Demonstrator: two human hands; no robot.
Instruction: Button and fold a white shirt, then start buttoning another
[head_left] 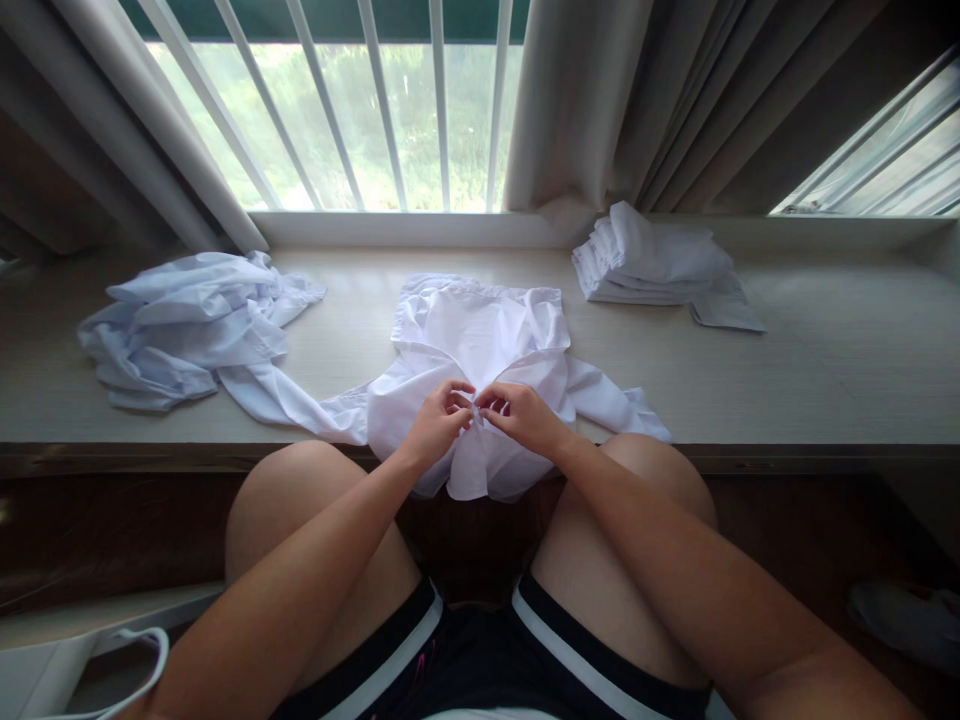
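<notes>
A white shirt (420,375) lies spread in front of me, its lower part hanging over the edge of the ledge above my knees. Its sleeves reach out to the left and right. My left hand (444,415) pinches the shirt's front edge near the middle. Close beside it, my right hand (517,412) pinches the opposite edge, fingertips almost meeting the left ones. Above the hands the front gapes open in a V. Whether a button sits between the fingers is too small to make out.
A crumpled heap of white cloth (187,325) lies on the pale ledge (847,350) at left. A stack of folded white garments (652,262) sits at back right. Behind are a barred window (337,120) and grey curtains (577,100).
</notes>
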